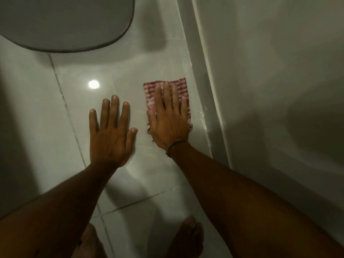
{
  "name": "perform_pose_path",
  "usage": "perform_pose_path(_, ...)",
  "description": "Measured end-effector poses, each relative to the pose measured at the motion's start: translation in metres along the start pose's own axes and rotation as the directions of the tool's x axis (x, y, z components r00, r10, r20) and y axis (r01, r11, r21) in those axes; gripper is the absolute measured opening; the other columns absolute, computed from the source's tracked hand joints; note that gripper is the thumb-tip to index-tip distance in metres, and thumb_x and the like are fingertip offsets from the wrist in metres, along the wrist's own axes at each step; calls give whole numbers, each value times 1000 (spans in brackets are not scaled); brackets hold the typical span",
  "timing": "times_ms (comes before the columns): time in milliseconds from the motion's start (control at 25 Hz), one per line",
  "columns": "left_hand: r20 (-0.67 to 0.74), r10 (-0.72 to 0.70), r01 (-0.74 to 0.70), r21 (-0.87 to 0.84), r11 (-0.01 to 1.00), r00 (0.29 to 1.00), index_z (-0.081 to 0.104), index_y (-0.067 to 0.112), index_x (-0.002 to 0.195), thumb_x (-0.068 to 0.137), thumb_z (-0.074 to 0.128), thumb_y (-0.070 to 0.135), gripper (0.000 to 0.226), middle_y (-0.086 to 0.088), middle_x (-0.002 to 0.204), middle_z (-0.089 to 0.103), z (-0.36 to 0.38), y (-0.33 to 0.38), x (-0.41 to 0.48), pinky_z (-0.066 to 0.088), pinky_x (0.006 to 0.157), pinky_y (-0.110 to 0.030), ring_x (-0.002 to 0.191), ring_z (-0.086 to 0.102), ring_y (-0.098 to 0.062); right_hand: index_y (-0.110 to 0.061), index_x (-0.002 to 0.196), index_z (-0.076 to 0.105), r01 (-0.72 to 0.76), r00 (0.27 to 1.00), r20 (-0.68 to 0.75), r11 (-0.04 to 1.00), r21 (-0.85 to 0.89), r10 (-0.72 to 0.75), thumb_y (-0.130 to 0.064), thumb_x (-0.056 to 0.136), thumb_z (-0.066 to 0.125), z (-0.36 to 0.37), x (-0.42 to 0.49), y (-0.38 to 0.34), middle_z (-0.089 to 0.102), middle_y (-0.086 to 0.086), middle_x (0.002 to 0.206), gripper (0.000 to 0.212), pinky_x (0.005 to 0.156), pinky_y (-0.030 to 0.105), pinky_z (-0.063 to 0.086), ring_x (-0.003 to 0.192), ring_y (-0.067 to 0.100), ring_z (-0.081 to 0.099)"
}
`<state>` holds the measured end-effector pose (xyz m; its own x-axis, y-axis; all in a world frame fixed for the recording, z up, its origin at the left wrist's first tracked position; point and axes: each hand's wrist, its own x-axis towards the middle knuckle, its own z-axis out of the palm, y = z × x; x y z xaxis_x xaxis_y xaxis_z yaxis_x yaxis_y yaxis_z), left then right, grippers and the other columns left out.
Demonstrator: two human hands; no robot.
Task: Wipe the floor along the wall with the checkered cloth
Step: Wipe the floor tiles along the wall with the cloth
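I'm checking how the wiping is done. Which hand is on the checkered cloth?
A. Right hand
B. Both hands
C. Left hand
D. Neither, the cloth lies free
A: the right hand lies flat with spread fingers on the checkered cloth next to the wall, while the left hand rests flat on the bare floor tile.

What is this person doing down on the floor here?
They are cleaning the tiled floor by hand. The right hand lies flat on a red and white checkered cloth, pressing it onto the tiles right beside the base of the white wall. The left hand is spread flat on the bare floor next to it, seemingly for support. A round grey object sits further ahead, and the person's bare feet show at the bottom edge.
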<state>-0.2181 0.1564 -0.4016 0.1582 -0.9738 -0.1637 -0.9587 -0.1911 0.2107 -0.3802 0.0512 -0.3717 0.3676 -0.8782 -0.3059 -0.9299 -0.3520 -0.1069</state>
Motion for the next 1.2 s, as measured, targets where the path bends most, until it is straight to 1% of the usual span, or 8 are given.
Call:
perform_pose_path(120, -46, 13, -12, 21, 1000, 999, 9, 18, 176, 109, 24, 55, 78, -15, 186, 2, 3, -7, 1, -13, 136, -50, 173, -1, -34, -15, 168, 6, 23, 998, -51, 1000, -18, -24, -55, 107, 34, -10, 41, 14, 8, 17, 178, 79, 133, 57, 7, 165, 37, 6)
perform_pose_path(240, -45, 5, -5, 13, 1000, 999, 9, 18, 176, 109, 25, 53, 78, -15, 186, 2, 2, -6, 5, -10, 136, -52, 173, 0, -34, -14, 169, 9, -3, 996, -86, 999, -40, -1, -51, 108, 28, -31, 89, 31, 9, 17, 178, 74, 134, 53, 10, 165, 35, 7)
perform_pose_path(320, -44, 3, -3, -2, 1000, 999, 10, 18, 176, 109, 24, 53, 77, -15, 186, 3, 0, -6, 5, -9, 137, -53, 173, 0, -34, -14, 169, 9, 5, 996, -92, 999, -37, -8, -48, 109, 28, -31, 90, 35, 10, 16, 178, 71, 134, 51, 9, 165, 33, 8)
perform_pose_path(520, -46, 13, -12, 4, 1000, 999, 9, 18, 176, 109, 24, 53, 77, -14, 186, 1, 1, -5, 1, -13, 137, -50, 173, -2, -33, -12, 168, 18, -30, 991, -126, 999, 42, 35, -42, 109, 28, -15, 26, 43, 19, 15, 176, 67, 134, 49, 12, 164, 32, 14)
perform_pose_path(680, -42, 15, -15, -5, 1000, 999, 7, 19, 176, 109, 25, 52, 78, -14, 186, -1, 3, -7, -2, -15, 136, -48, 173, -5, -32, -11, 167, 24, -68, 986, -150, 997, 40, 73, -40, 109, 40, 6, -35, 55, 28, 15, 173, 66, 133, 51, 20, 162, 32, 24)
perform_pose_path(840, -60, 28, -28, -11, 1000, 998, 8, 18, 176, 109, 23, 52, 77, -15, 186, -1, 5, -8, -3, -10, 137, -52, 173, -4, -32, -10, 165, 27, -60, 979, -188, 993, 105, 79, -36, 110, 35, 25, -83, 66, 31, 16, 172, 62, 130, 51, 22, 162, 31, 24)
perform_pose_path(1040, -69, 33, -34, -20, 999, 997, 8, 18, 176, 109, 21, 52, 76, -14, 186, -1, 5, -9, -6, -6, 137, -55, 173, -3, -33, -10, 166, 24, -81, 979, -177, 991, 107, 99, -37, 110, 34, 45, -142, 77, 26, 14, 174, 63, 131, 50, 22, 164, 28, 19)
perform_pose_path(1200, -82, 38, -41, -27, 999, 996, 11, 16, 176, 109, 22, 50, 76, -15, 186, 1, 5, -9, -5, 1, 136, -60, 173, -1, -33, -11, 168, 18, -115, 979, -161, 990, 86, 128, -37, 109, 34, 58, -195, 85, 27, 17, 173, 67, 130, 52, 25, 164, 28, 18)
